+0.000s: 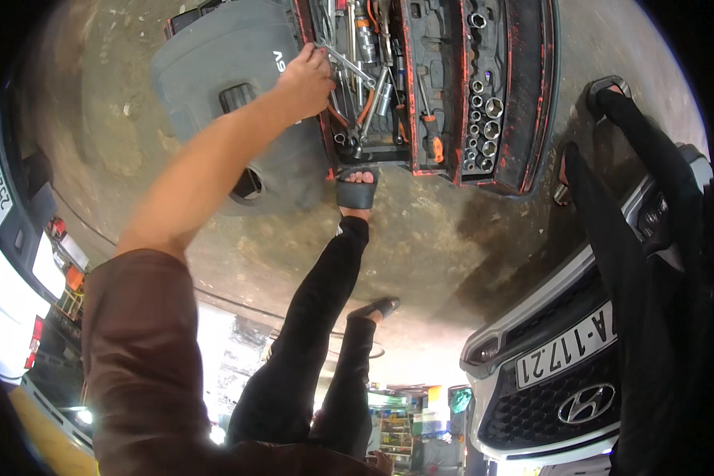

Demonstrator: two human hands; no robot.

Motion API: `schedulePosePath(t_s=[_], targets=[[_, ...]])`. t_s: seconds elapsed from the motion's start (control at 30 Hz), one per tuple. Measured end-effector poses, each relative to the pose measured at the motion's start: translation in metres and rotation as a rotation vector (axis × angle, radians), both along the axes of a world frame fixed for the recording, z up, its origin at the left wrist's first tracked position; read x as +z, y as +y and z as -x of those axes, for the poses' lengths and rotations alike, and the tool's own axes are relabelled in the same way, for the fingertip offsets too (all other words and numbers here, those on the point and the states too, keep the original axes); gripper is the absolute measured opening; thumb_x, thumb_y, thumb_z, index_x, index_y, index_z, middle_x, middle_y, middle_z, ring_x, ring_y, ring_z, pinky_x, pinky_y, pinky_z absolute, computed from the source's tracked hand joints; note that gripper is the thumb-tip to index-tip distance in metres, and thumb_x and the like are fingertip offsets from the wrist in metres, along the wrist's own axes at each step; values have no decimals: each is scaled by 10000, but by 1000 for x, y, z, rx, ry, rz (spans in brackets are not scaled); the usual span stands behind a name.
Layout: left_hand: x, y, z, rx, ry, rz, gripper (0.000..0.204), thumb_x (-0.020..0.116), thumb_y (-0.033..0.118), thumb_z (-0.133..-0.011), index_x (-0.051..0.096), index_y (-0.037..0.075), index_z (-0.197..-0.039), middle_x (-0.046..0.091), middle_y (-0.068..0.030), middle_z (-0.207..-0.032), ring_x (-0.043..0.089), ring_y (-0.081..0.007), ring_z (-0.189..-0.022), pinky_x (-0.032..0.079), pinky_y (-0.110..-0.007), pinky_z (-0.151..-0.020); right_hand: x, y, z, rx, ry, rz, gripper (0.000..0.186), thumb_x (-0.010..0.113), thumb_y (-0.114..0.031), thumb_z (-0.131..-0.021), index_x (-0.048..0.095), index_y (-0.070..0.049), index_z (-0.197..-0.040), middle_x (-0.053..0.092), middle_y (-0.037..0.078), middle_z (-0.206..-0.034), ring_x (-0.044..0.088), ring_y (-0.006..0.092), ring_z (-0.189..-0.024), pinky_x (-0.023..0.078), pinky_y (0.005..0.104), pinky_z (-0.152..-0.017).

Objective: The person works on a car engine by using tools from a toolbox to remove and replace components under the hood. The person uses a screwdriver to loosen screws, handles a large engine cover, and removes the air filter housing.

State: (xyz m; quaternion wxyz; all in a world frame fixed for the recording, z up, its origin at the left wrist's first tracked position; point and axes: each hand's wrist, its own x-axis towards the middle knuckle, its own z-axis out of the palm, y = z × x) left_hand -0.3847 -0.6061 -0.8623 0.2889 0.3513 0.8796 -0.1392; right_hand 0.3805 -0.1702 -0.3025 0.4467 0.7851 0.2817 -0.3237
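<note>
My left hand (308, 79) reaches in from the lower left to the near-left edge of a red metal toolbox (326, 147). Its fingers are closed round one end of a silver wrench (346, 65), which slants over the left compartment. Beneath the wrench lie several loose spanners, ratchets and extension pieces. A screwdriver with an orange handle (432, 143) rests in the middle tray, and several chrome sockets (492, 128) stand in the tray to its right. At the lower edge a small bit of what looks like my right hand (381, 462) shows; its fingers cannot be made out.
A dark grey plastic engine cover (194, 87) lies on the floor left of the toolbox. At the right, a person in black trousers (599, 210) and sandals stands beside a white car's front grille (547, 401). Another white vehicle (12, 293) is at the far left.
</note>
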Motion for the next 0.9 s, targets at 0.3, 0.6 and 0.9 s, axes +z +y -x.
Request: schedulePosePath(t_s=[0.3,0.6,0.9], targets=[[33,-10,-6,-87,-145,-141,468,639,445,-977,708,110,-1295,603,-80,-1410,468,-290,-1432,226,-563,-1290,13,-5,-18,-6,14,15,350,497,-295,-1109,671,-47,-1285,727,185,-1048,742,317,-879,639,443,-696],[61,-28,-35,-120,-124,-542,412,691,461,-946,680,70,-1077,651,-84,-1178,600,-270,-1222,293,-526,-1263,27,21,-72,109,156,84,351,500,-304,-1114,671,-56,-1294,725,182,-1074,740,311,-891,638,434,-699],[90,-47,-37,12,-129,-643,253,723,317,-909,658,74,-934,635,-71,-933,624,-273,-971,405,-484,-1160,29,43,9,-76,-79,-36,371,491,-338,-1101,653,-51,-1271,725,170,-955,724,321,-751,620,445,-576]])
